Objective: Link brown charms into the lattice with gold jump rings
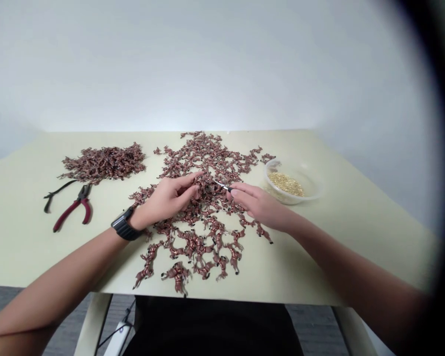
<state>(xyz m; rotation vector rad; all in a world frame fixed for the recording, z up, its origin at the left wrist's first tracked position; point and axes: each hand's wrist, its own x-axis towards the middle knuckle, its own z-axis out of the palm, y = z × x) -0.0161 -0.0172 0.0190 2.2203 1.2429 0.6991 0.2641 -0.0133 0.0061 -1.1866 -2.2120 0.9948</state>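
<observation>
From my head view, my left hand (172,195) is curled in a narrow pinch over the brown figures (203,148); I cannot tell whether one sits between its fingertips. My right hand (250,200) grips a thin tool (221,186) by its black handle, angled inward so the metal tip sits near my left fingertips. The figures lie spread before me, probably for easy picking, with a heap (106,163) set apart on the left. I count one bowl (313,191) of gold bits (286,183) within right-hand reach, one red pliers (83,195) and one black tool (64,187) leftward; the figures are too many to count.
</observation>
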